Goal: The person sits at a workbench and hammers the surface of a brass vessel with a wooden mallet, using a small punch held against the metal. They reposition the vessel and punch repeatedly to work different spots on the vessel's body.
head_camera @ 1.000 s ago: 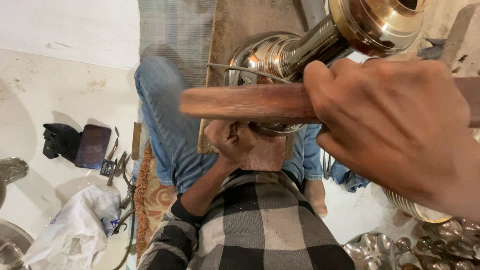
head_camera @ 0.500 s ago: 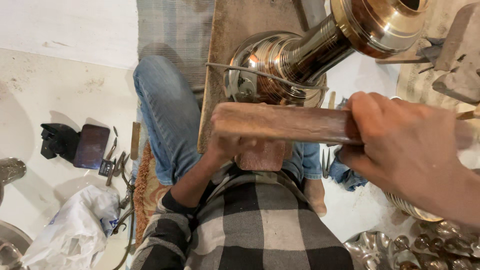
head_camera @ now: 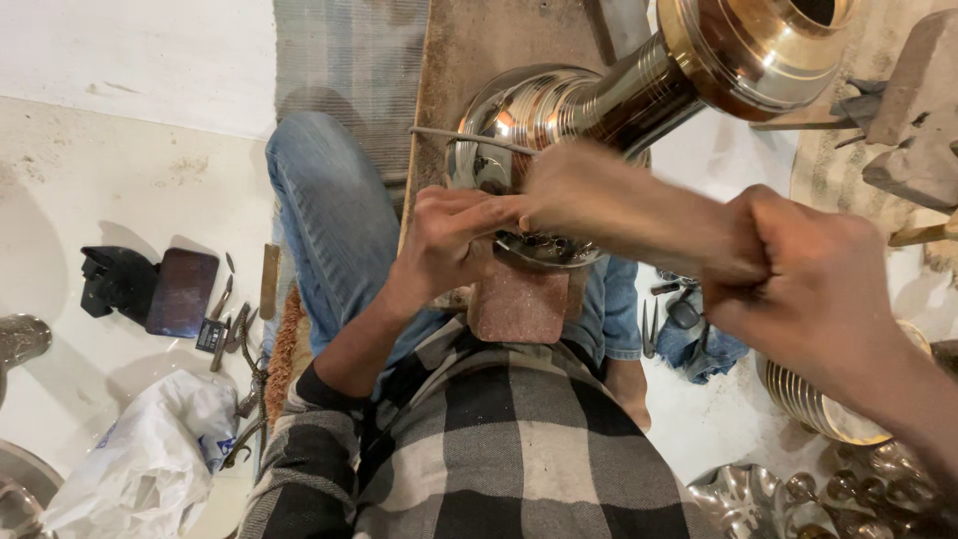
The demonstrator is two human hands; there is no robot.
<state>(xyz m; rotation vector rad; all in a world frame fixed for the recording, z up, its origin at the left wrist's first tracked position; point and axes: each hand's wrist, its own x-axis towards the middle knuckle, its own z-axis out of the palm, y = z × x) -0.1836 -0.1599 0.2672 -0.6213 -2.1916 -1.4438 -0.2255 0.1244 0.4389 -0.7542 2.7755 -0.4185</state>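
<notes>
Swung down at 3 o'clock: right hand (head_camera: pixel 813 289) fisted on blurred wooden mallet (head_camera: pixel 639 205); left hand (head_camera: pixel 449 240) fingers pressing brass vessel (head_camera: pixel 559 110).

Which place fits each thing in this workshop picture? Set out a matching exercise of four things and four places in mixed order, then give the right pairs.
Things:
1. wooden mallet
2. white plastic bag
3. brass vessel
4. stack of metal plates

Places:
A. bottom left, on the floor
B. gripped in the right hand
C. top centre, held steady by the left hand
D. lower right, under the right forearm

Pairs: 1-B, 2-A, 3-C, 4-D
</notes>
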